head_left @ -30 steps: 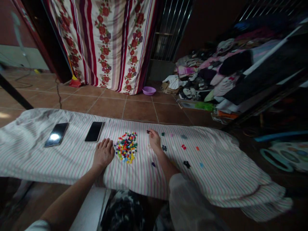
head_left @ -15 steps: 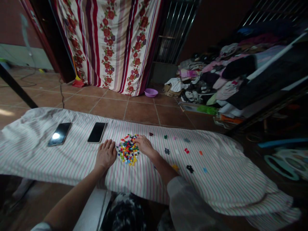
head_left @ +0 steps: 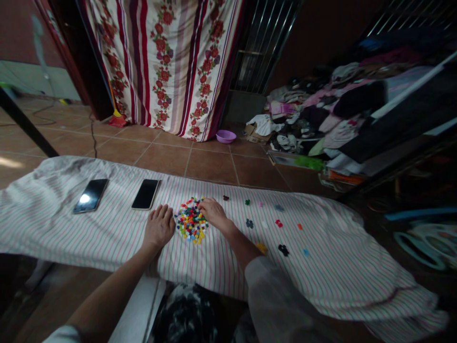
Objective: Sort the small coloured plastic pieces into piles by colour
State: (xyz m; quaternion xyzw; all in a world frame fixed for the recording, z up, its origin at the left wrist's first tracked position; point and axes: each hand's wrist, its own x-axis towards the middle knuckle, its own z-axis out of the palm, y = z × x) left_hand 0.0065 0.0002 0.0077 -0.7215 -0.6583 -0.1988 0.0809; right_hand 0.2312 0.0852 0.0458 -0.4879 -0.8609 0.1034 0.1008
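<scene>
A heap of small multicoloured pieces (head_left: pixel 191 221) lies on the striped cloth (head_left: pixel 221 257). My left hand (head_left: pixel 160 226) rests palm down on the cloth just left of the heap, fingers extended, holding nothing. Over the heap's upper right edge is my right hand (head_left: pixel 212 212), its fingers bent together at the pieces; whatever is between the fingertips is too small to name. To the right sit small single-colour groups, among them dark red (head_left: pixel 226 197), green (head_left: pixel 247 202), grey (head_left: pixel 249 223), red (head_left: pixel 279 223), orange (head_left: pixel 300 226), black (head_left: pixel 283 250), blue (head_left: pixel 306 252) and yellow (head_left: pixel 262 248).
Two phones (head_left: pixel 91 196) (head_left: pixel 145 194) lie on the cloth at the left. Beyond it, a purple basin (head_left: pixel 226 136) and a red dustpan (head_left: pixel 117 120) stand on the tiled floor near a floral curtain (head_left: pixel 178 62). Clothes (head_left: pixel 314 109) are piled at the right.
The view has shifted slightly. My right hand's fingers have drawn a little closer together at the heap's edge; my left hand stays beside the heap.
</scene>
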